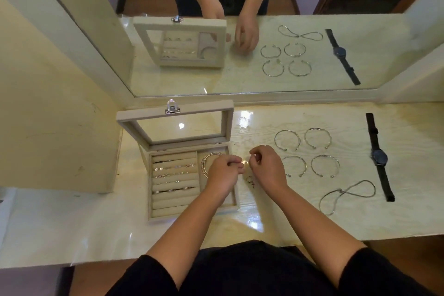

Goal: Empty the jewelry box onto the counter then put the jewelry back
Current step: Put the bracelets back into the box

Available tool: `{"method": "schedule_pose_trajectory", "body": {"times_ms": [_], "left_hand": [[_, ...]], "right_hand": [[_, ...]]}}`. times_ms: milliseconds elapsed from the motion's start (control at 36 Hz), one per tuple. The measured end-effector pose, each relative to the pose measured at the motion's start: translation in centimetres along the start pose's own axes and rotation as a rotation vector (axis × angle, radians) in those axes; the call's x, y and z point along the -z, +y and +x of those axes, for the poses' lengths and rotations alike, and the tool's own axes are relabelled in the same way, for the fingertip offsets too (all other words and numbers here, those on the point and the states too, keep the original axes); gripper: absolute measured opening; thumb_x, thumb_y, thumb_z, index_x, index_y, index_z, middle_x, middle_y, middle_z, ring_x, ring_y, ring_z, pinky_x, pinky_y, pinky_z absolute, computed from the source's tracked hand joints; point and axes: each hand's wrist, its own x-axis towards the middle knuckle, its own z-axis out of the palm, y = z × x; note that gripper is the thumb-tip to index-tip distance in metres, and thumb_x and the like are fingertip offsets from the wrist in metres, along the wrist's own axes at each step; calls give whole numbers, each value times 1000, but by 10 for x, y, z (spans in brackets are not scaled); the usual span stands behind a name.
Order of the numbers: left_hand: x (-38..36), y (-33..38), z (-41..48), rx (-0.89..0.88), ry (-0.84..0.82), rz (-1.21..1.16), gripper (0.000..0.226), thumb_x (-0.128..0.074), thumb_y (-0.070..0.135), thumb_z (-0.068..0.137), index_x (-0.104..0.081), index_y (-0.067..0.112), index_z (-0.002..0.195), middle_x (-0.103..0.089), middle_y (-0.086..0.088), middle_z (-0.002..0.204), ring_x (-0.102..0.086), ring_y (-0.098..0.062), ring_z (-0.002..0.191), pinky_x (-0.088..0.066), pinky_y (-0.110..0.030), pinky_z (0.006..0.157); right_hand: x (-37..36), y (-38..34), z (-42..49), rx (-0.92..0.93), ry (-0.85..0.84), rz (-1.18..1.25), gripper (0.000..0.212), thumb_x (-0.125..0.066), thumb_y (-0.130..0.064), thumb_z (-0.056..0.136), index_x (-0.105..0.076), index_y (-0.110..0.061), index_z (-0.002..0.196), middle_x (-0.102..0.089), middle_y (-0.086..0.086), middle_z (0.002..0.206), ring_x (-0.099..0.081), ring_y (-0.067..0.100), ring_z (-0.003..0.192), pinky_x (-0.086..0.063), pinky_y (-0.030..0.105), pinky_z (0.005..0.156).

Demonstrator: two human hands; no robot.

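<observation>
The beige jewelry box (153,202) stands open on the counter, its glass lid (175,125) tilted up at the back. Rings and small earrings sit in its padded rows (175,175), and silver bangles (209,160) lie in its right compartment. My left hand (224,170) and my right hand (265,166) meet just right of the box, fingers curled, pinching a thin chain (245,163) between them. A small pendant piece (251,181) lies or hangs below the hands; which one I cannot tell.
Several open silver bangles (287,140) lie in a grid on the counter (312,218) to the right. A silver chain necklace (348,196) lies in front of them, and a dark wristwatch (379,157) lies farther right. A mirror (240,55) stands behind.
</observation>
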Motion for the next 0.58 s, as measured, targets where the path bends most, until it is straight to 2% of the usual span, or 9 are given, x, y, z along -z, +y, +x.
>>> {"method": "schedule_pose_trajectory", "body": {"times_ms": [56, 111, 222, 333, 389, 444, 583], "left_hand": [[-14, 1, 0, 9, -42, 22, 26, -39, -4, 88, -61, 1, 102, -61, -3, 80, -58, -7, 67, -41, -4, 47], [-29, 0, -1, 22, -90, 42, 25, -39, -2, 89, -61, 3, 101, -61, -6, 90, -59, -8, 70, -44, -13, 55], [-53, -3, 0, 53, -157, 73, 25, -43, 1, 90, -61, 9, 105, -60, -3, 104, -58, -13, 89, -40, -18, 62], [-69, -6, 2, 86, -188, 94, 31, -49, 0, 89, -58, 8, 117, -57, -5, 119, -53, -17, 103, -38, -24, 79], [-74, -7, 3, 123, -208, 64, 33, -50, 0, 88, -56, 9, 120, -55, -4, 119, -53, -20, 106, -38, -25, 80], [-79, -8, 4, 160, -220, 28, 34, -50, 1, 88, -54, 9, 121, -54, -3, 114, -51, -18, 101, -38, -26, 77], [-88, -11, 6, 199, -204, -30, 30, -50, 1, 88, -55, 13, 115, -53, -1, 113, -51, -18, 104, -38, -28, 81]], "right_hand": [[11, 13, -1, -66, 50, 27, 19, -51, -10, 88, -61, -8, 104, -59, 8, 102, -48, 11, 78, -35, 23, 70], [23, 26, -1, -139, 97, 44, 19, -51, -10, 88, -60, -7, 105, -60, 9, 101, -49, 13, 80, -35, 24, 70], [41, 50, -2, -255, 146, 63, 20, -50, -11, 88, -59, -6, 105, -62, 10, 99, -52, 18, 83, -35, 26, 69], [55, 68, -3, -333, 180, 53, 21, -50, -12, 88, -58, -5, 106, -64, 10, 99, -57, 25, 89, -36, 27, 68], [60, 76, -2, -373, 175, 47, 22, -51, -12, 87, -57, -5, 108, -64, 11, 101, -58, 27, 93, -40, 29, 69], [64, 82, -1, -403, 162, 47, 24, -52, -11, 86, -55, -5, 109, -64, 12, 101, -58, 30, 95, -42, 32, 73], [67, 91, 1, -413, 130, 33, 23, -54, -13, 86, -55, -6, 107, -64, 9, 100, -59, 28, 92, -40, 28, 70]]}}
